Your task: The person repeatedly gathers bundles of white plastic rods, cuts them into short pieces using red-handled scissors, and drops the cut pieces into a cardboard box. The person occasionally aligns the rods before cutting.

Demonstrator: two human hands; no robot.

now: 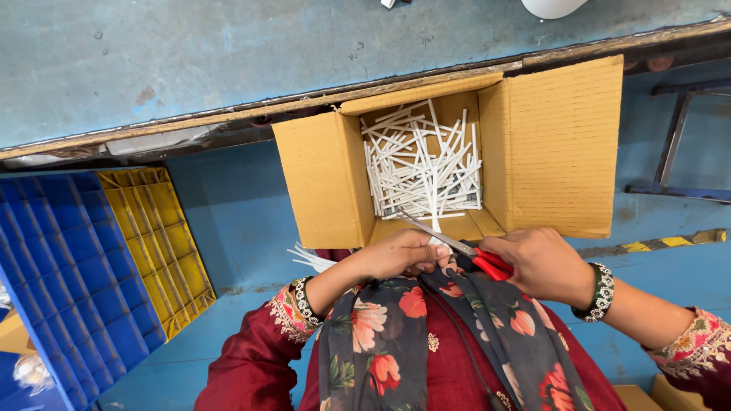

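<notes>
Both forearms bend inward, the left hand (400,255) curled closed and the right hand (542,265) fisted, knuckles nearly meeting.

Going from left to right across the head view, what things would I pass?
Blue crate → yellow crate → left hand → red-handled scissors → right hand → beaded bracelet. The cardboard box of white sticks lies above the hands.
</notes>
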